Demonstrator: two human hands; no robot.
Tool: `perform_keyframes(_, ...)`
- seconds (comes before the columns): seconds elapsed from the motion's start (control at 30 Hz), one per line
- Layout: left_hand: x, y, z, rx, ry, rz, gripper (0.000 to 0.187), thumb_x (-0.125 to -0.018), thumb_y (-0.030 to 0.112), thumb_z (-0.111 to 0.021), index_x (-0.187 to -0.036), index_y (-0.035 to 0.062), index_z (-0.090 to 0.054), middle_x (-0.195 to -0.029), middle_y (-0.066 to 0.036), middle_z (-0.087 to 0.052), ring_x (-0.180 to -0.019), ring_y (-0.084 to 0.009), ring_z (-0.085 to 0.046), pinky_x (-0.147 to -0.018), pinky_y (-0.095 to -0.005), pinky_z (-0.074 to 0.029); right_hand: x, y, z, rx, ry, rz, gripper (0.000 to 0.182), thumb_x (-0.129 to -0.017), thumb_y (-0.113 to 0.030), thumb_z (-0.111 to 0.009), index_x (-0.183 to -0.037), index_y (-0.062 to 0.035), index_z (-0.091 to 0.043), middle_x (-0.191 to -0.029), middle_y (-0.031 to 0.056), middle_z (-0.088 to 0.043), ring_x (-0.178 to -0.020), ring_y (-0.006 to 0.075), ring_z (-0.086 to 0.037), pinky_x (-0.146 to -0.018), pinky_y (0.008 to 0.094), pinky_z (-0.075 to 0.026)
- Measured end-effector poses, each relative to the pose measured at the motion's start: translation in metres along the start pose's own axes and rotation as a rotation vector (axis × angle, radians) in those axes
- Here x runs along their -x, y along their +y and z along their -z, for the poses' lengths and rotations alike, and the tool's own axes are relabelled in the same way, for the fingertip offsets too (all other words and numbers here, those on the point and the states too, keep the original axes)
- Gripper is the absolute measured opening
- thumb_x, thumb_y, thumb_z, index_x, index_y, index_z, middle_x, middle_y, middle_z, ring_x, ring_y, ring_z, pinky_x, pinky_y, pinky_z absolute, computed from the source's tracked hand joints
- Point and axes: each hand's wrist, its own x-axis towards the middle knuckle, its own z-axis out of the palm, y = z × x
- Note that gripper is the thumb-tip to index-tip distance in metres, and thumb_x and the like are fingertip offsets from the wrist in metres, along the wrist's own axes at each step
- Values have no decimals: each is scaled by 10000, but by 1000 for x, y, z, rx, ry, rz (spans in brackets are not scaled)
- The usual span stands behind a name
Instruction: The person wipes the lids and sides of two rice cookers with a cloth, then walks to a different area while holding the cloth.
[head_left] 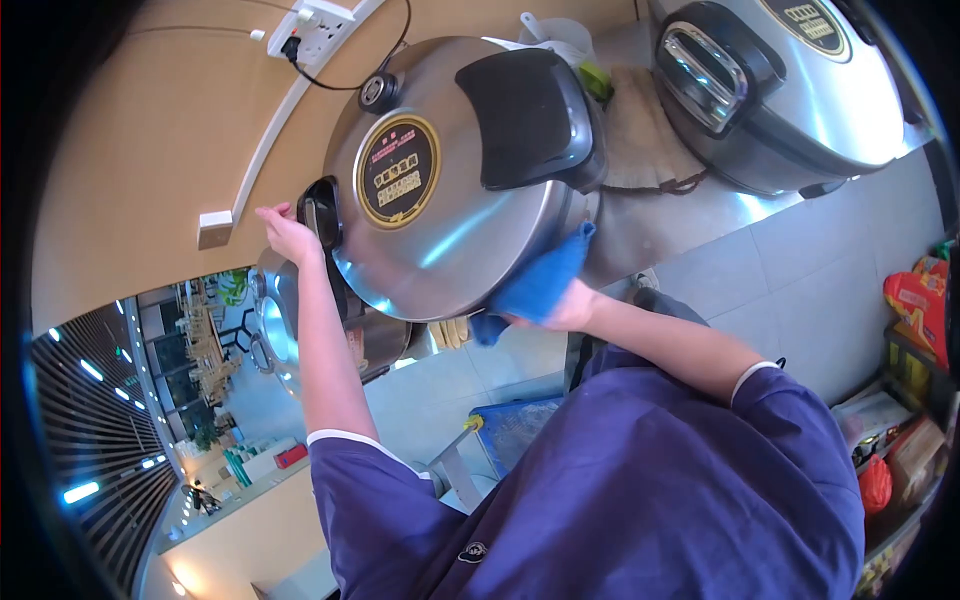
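A large round stainless-steel electric cooker [440,240] fills the middle of the view, its lid down, with a gold-rimmed black label [398,172] on top. My left hand [291,236] is beside the black side handle [322,212], its visible fingers stretched out and apart. Whether the palm touches the handle is hidden. A blue cloth [545,278] is in my right hand [572,305], pressed along the cooker's near side. The cloth covers most of those fingers. Over the lid's right part extends a broad black handle piece [527,118].
A second steel cooker [790,100] stands to the right, with a brown cloth [645,130] between. Another steel pot [280,310] is at the left. A power strip [312,30] with a black cord is on the wall. Red packages [918,305] sit at the far right.
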Motion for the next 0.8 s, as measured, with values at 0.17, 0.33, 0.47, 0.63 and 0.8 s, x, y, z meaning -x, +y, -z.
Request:
perform_keyframes(0.17,4,7,2,-28,-5,-12,763,-1102,574,-272,-914,-45,-678,-901,-163,-690,-862,-309,-624,-850,-432,-485,106,33,-9,-387,-342,-723,245,-957,-257,-648,-1126,-84,-690,-1039,168,-709,-1014,366,-676,-869,477,-530)
perform_keyframes(0.33,6,4,1,0,-4,-34,763,-1100,574,-280,-913,-46,-683,-898,-162,-696,-866,-305,-633,-840,-420,-488,110,36,3,-368,-464,-882,256,-1009,-211,-615,-1203,-52,-564,-1147,225,-634,-1021,445,-631,-887,498,-516)
perform_keyframes(0.47,7,5,1,23,5,-28,763,-1101,571,-277,-905,-45,-682,-890,-158,-697,-867,-305,-641,-840,-423,-490,111,17,-11,-897,-36,-1421,146,-1050,-201,-586,-1117,-74,-555,-1040,81,-607,-1007,256,-612,-847,394,-500)
perform_keyframes(0.63,9,12,2,-18,7,-1,757,-1106,562,-277,-896,-43,-681,-874,-152,-703,-870,-303,-663,-851,-437,-506,60,36,42,-1441,709,-1808,263,-1126,-353,-389,-1148,-140,-542,-976,14,-576,-926,162,-570,-856,325,-502)
perform_keyframes(0.8,7,7,0,36,7,20,738,-1110,548,-297,-895,-44,-681,-874,-155,-707,-862,-297,-666,-852,-422,-512,54,119,41,-980,759,-1709,426,-1114,-418,-449,-1362,-78,-514,-1191,72,-635,-1058,183,-610,-941,361,-503)
